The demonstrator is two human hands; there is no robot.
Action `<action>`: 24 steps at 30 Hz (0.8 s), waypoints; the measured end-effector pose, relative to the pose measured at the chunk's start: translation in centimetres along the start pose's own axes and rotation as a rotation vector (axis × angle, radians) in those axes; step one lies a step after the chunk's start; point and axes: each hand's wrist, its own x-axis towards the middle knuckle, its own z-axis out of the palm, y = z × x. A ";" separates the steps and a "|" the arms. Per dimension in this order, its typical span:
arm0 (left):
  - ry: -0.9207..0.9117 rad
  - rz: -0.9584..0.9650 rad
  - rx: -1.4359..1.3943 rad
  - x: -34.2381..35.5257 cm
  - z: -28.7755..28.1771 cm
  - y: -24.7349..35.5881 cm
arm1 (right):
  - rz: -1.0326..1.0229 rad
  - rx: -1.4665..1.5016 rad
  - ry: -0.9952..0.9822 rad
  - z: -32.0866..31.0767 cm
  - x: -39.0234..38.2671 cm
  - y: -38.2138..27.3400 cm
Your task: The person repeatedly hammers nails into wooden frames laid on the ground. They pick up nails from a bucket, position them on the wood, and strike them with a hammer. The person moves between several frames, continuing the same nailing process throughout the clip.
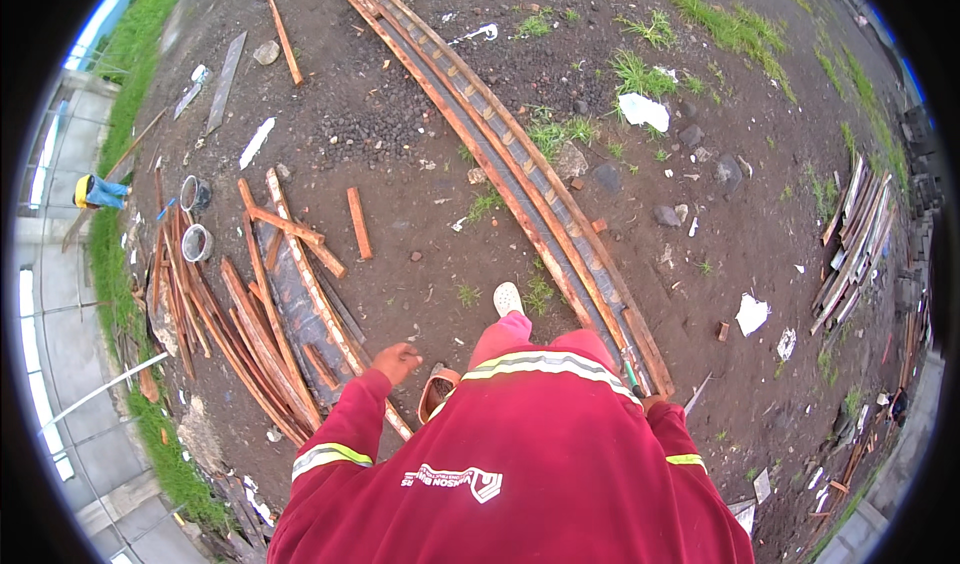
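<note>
Red sleeves with reflective bands filled the lower centre of the frame, the person looking straight down over a raised knee; one pale shoe (508, 298) stood on bare dark ground just above it. Left hand (396, 362) sat at lower centre-left, fingers curled loosely with nothing seen inside the grip; it hovered at the near end of a reddish wooden plank (305, 282), touching or just above it, which cannot be told. That plank ran its long axis from the hand up toward the upper left, lying among a loose pile of similar timber strips (220, 324) fanned out at left of centre. Right hand (652, 402) was largely hidden behind the sleeve at lower right of centre; whether its grip was closed could not be told; a thin green-handled tool (631, 376) showed just beside it, and holding could not be confirmed. Long ladder-like timber frame (520, 179) lay diagonally from top centre down to the right hand, its near end closest to that side. Left hand was plainly nearer the plank pile; right hand nearer the frame. Left forearm was bent inward across the body; right arm hung close to the side. Two round tins (196, 219) stood at left, well apart from both hands.
</note>
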 end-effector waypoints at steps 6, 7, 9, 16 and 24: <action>-0.064 0.214 0.065 -5.2 1.9 4.0 | 0.164 0.551 -0.187 5.9 -2.7 3.5; -0.074 0.248 0.130 -5.9 2.5 4.5 | 0.174 0.614 -0.157 6.7 -3.7 4.1; -0.144 0.277 0.261 -7.3 4.1 5.7 | 0.224 0.730 -0.110 9.0 -5.8 5.8; -0.292 0.389 0.536 -13.7 9.5 7.5 | 0.118 0.932 -0.070 25.4 -8.5 12.3; -0.137 0.338 0.763 -16.8 12.4 7.2 | 0.291 0.888 -0.230 30.6 -12.2 15.9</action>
